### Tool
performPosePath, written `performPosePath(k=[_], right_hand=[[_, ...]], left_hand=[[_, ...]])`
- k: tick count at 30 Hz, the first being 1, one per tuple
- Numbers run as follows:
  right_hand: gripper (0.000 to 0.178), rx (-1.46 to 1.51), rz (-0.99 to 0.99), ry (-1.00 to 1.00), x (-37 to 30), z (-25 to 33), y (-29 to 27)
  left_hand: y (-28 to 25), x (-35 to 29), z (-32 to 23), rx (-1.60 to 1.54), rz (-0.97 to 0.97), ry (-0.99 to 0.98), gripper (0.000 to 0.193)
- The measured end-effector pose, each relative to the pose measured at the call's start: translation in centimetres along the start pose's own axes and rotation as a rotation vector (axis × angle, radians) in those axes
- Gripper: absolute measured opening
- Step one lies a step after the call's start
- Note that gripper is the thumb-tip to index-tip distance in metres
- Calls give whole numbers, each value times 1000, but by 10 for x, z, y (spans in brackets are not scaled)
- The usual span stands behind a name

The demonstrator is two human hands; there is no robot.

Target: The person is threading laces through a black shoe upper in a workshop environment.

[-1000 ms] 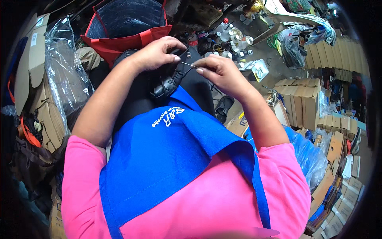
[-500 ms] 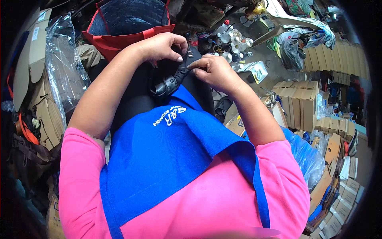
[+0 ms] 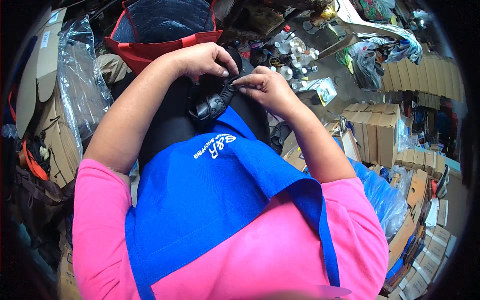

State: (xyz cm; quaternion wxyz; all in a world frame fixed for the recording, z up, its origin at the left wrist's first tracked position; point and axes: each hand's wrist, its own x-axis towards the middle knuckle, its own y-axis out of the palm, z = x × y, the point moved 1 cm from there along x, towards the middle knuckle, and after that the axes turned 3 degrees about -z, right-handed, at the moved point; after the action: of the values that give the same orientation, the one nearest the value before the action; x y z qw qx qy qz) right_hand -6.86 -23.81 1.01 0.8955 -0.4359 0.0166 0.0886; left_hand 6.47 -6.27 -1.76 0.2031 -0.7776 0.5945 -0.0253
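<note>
While the black shoe (image 3: 216,104) slants from near left to far right, the left hand (image 3: 209,60) and nearer right hand (image 3: 267,90) almost meet at its far end, their grip hidden from me.

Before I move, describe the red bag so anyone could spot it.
From the blue apron, look up past the left hand. Just beyond, at the top edge, is the open tote bag: red outside, shiny grey lining, unlike the clear plastic to its left.
</note>
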Motion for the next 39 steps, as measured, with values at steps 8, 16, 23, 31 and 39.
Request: performPosePath(k=[8,16,23,31,39], right_hand=[[22,304,142,21,16,-31,5],[16,130,-128,-158,7,-8,14],[25,-197,-215,-231,-15,-1,22],[27,-309,-266,-218,-24,14,33],[27,37,-102,-54,-9,-11,17]], left_hand=[[-1,-1,-5,114,14,5,34],[10,-12,8,152,-552,118,35],[33,-68,-6,290,-665,-21,47],[63,-73,-3,665,-728,19,15],[53,-68,-3,100,-734,97,18]])
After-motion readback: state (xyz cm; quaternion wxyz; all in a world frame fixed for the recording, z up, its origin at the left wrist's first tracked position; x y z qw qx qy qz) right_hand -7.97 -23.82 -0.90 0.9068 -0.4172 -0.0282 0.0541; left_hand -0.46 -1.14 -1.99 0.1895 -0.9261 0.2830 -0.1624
